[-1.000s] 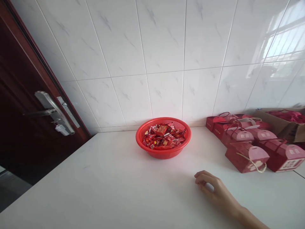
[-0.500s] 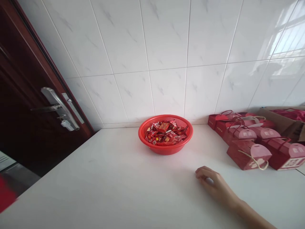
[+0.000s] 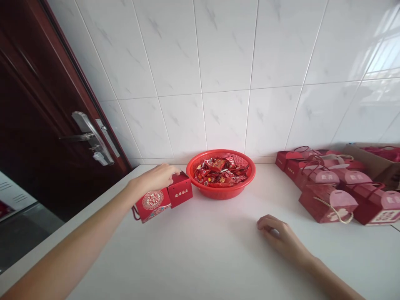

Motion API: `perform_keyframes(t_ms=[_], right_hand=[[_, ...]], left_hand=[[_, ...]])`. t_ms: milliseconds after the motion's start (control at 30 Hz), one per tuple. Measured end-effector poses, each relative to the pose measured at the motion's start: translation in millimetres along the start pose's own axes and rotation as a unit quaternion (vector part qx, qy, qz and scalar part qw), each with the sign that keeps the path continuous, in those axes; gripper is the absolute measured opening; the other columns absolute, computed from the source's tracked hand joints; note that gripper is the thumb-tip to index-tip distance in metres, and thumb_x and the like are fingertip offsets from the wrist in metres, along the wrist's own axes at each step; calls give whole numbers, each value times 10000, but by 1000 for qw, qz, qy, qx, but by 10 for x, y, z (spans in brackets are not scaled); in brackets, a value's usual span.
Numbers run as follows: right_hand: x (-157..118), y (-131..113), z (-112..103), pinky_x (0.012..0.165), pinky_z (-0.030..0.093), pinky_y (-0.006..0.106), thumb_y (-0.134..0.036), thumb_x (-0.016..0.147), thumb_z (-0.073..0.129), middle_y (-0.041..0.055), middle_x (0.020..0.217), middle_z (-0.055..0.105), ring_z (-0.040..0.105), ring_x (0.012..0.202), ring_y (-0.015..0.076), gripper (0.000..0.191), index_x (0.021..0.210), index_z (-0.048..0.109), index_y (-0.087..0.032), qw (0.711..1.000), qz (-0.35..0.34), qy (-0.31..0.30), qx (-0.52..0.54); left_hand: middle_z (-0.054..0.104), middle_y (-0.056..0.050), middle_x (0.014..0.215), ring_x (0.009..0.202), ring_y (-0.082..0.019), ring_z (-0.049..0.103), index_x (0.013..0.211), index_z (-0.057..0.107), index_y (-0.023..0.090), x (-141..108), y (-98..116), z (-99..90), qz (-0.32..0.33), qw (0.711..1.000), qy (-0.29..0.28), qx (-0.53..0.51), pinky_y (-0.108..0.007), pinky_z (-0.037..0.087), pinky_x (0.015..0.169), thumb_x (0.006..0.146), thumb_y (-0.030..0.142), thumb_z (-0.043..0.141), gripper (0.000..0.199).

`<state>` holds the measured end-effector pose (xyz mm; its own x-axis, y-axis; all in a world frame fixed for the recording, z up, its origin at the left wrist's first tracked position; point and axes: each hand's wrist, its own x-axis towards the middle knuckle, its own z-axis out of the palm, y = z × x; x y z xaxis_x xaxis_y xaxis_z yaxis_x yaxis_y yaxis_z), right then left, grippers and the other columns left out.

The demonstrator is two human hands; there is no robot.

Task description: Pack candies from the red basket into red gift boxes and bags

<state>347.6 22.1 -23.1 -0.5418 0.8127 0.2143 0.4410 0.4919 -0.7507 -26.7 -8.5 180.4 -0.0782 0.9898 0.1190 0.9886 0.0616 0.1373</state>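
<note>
My left hand [image 3: 159,178] grips a red gift box [image 3: 153,201] from above, left of the basket. The box has a round printed emblem, gold lettering on its side and a dark red cord at its left end. Beside it stands a red plastic basket [image 3: 220,192] filled with wrapped candies [image 3: 218,171]. My right hand [image 3: 281,237] rests on the white table [image 3: 200,254] with its fingers curled and nothing visible in them.
Several red and pink gift boxes [image 3: 326,202] with cord handles stand together at the right. Behind them is an open cardboard box [image 3: 375,162] with red items inside. A tiled wall backs the table; a dark door [image 3: 40,104] is at the left.
My left hand has come into view from the left, bringing the red gift box beside the basket. My right hand stays in place. The view has shifted slightly.
</note>
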Motion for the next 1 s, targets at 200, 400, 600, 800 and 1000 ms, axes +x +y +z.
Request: perform_keyframes(t_ms=[200, 400, 600, 800, 1000], right_hand=[[5, 24, 1, 670, 514, 314, -265, 896, 477, 66, 888, 658, 608, 725, 180, 154, 817, 597, -208, 1000, -7, -8, 5], [9, -36, -21, 671, 512, 312, -255, 875, 467, 67, 895, 655, 608, 722, 176, 151, 814, 597, -208, 1000, 5, -12, 1], [41, -86, -13, 621, 494, 305, -271, 850, 481, 61, 853, 654, 582, 676, 170, 151, 806, 611, -210, 1000, 11, 9, -1], [60, -88, -5, 617, 508, 308, -300, 854, 488, 63, 898, 670, 592, 653, 158, 169, 840, 629, -208, 999, 6, 35, 7], [226, -390, 78, 641, 538, 302, -277, 893, 485, 58, 954, 672, 626, 656, 138, 171, 909, 641, -207, 998, -43, 16, 32]], left_hand=[[756, -71, 1095, 936, -256, 698, 1100, 743, 226, 136, -238, 134, -5, 999, -50, 1, -290, 505, 799, 764, 321, 515, 418], [700, -85, 1260, 1161, -288, 634, 1141, 724, 230, -99, -543, 178, -34, 999, 4, 22, -322, 479, 956, 838, 433, 490, 433], [684, -114, 1267, 1111, -304, 650, 1238, 669, 212, -160, -367, 446, -34, 998, -3, 57, -361, 506, 883, 893, 459, 435, 485], [719, -128, 1183, 1000, -309, 684, 1220, 679, 218, -118, -249, 602, -51, 997, 17, 49, -365, 504, 786, 845, 161, 400, 471], [761, -47, 1097, 961, -255, 703, 971, 758, 225, -368, -284, 585, -55, 990, 81, -97, -319, 517, 855, 807, 191, 428, 370]])
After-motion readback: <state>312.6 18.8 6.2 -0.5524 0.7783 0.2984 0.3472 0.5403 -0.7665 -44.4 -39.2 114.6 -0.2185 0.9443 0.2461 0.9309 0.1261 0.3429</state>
